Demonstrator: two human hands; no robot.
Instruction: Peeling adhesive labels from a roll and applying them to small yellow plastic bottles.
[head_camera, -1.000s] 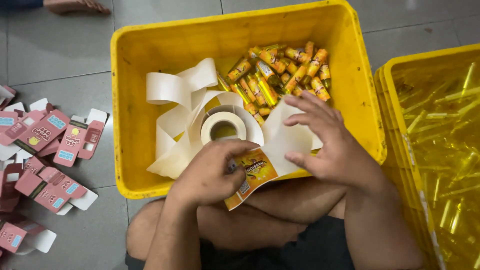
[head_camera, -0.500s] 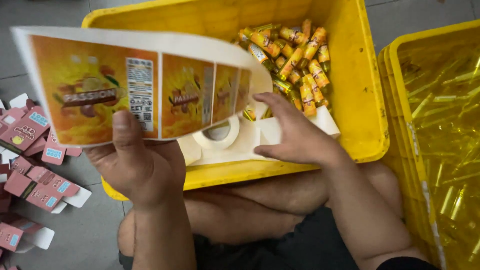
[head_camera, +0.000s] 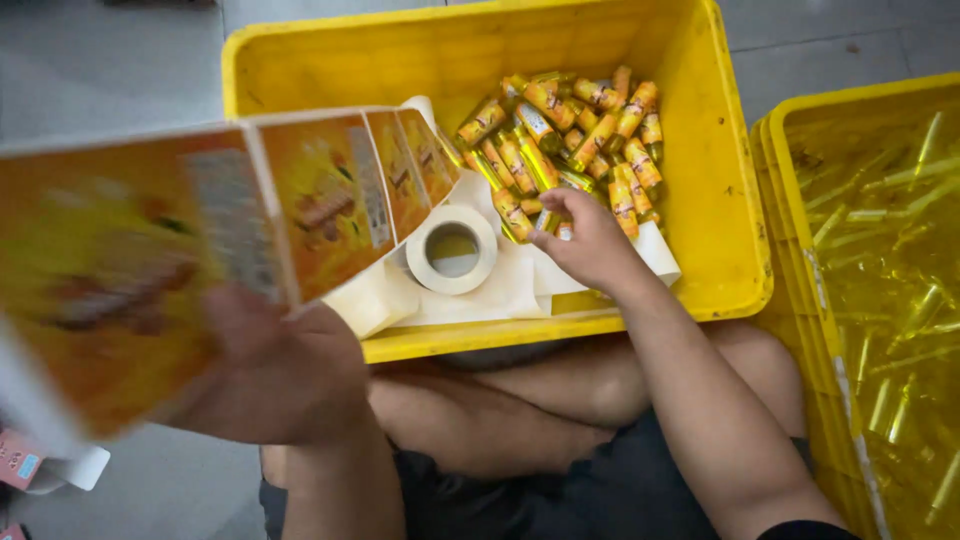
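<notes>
My left hand holds up a long strip of orange printed labels, close to the camera and blurred; the strip trails back into the yellow crate. My right hand reaches into the crate and touches the pile of small orange-labelled bottles; whether it grips one I cannot tell. A white label roll core lies on loose white backing paper in the crate, just left of that hand.
A second yellow crate full of clear yellow tubes stands at the right. Pink flat cartons lie on the grey tiled floor at the lower left. My crossed legs sit against the crate's near wall.
My left hand has lifted the label strip out of the crate and brought it nearer the camera. My right hand has moved forward off the backing paper to the bottles.
</notes>
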